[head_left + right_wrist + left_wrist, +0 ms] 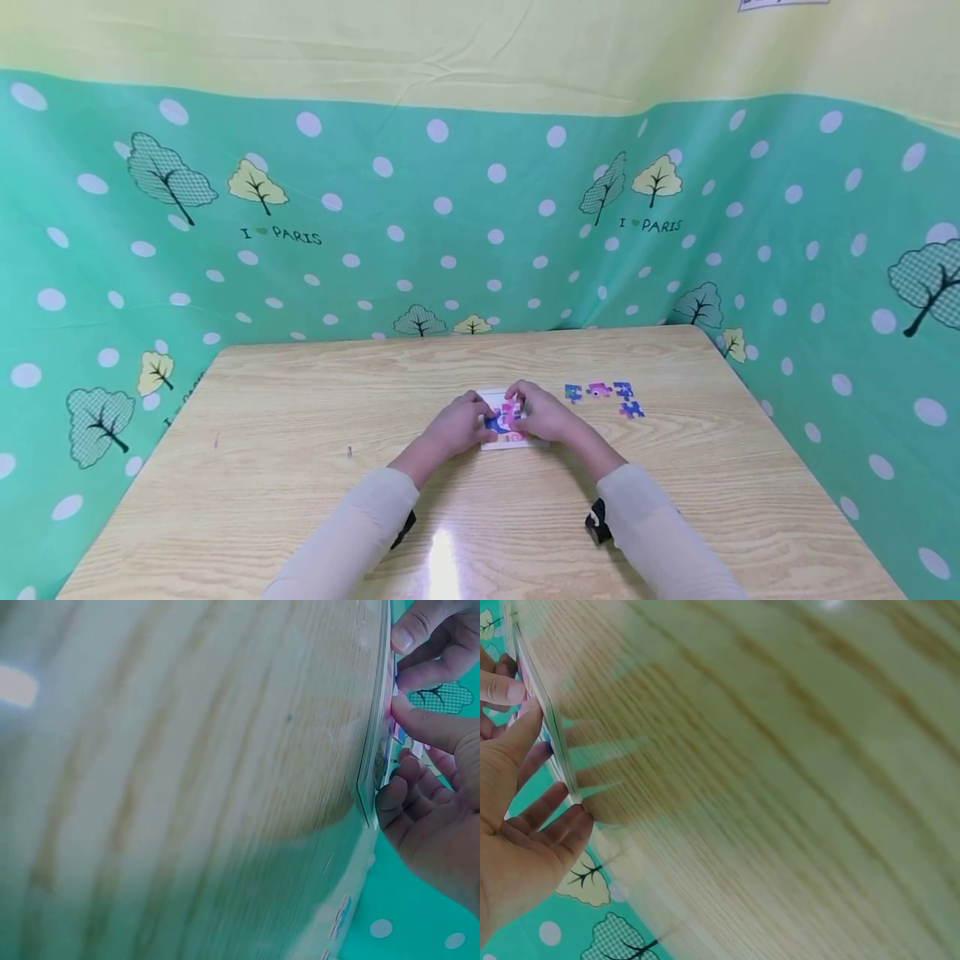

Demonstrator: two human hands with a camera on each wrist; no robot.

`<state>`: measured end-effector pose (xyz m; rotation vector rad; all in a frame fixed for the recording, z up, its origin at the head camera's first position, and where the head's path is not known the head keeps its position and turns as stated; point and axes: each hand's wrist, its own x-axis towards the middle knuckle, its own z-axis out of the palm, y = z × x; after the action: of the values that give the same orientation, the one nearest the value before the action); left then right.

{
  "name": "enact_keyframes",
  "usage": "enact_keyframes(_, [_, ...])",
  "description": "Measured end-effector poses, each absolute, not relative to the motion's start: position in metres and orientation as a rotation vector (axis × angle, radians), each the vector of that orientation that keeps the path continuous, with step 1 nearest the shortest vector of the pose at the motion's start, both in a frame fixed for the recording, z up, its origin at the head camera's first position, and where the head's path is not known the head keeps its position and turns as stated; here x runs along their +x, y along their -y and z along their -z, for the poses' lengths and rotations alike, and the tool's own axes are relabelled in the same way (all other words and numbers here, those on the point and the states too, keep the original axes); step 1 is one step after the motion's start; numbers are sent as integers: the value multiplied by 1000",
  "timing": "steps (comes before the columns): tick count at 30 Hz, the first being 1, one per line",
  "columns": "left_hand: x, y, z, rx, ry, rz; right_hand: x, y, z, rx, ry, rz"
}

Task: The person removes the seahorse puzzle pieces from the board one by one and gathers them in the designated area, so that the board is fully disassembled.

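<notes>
A small white-rimmed jigsaw puzzle tray point(495, 446) lies on the table with pink and blue pieces in it. My left hand point(459, 423) grips the tray's left side, its thumb over the pieces and other fingers at the edge. From the right, my right hand point(543, 412) reaches over the tray and pinches a pink puzzle piece point(512, 409) above the picture. In the right wrist view, the right hand point(442, 787) partly hides that piece. The left wrist view shows the left hand point(525, 840) against the tray's edge point(559, 742).
Right of the tray lie several loose puzzle pieces: a blue-green one point(573, 392), a pink one point(599, 390) and blue ones point(632, 409). A tiny dark object point(349, 452) lies left on the wooden table point(285, 517). A green dotted curtain point(345, 225) hangs behind.
</notes>
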<state>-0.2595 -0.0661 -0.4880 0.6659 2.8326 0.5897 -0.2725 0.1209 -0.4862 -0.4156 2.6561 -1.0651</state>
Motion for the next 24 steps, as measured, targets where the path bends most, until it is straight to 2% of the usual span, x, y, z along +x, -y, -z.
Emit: enact_keyframes(24, [-260,66,489,650,-2826,-584,-265,-120,489,-480,-2643,1120])
